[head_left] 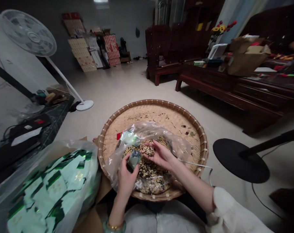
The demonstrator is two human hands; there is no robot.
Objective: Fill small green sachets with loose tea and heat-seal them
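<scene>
My left hand (126, 176) is shut on a small dark foil sachet (134, 160) above a heap of dried, speckled herbal tea mix (147, 165). The mix lies inside a clear plastic bag (139, 136), which rests on a round woven bamboo tray (151, 105). My right hand (160, 155) sits inside the bag's mouth, its fingers apart and touching the top of the heap. Loose dark bits are scattered on the tray beyond the bag. At the lower left, a plastic bag of green-and-white packets (52, 189) leans against a cardboard box flap (103, 191).
A white standing fan (29, 32) is at the left, beside a dark counter with clutter (37, 126). A round black stand base (240, 160) and its cable lie on the floor at the right. A dark wooden table with cardboard boxes (249, 58) stands beyond.
</scene>
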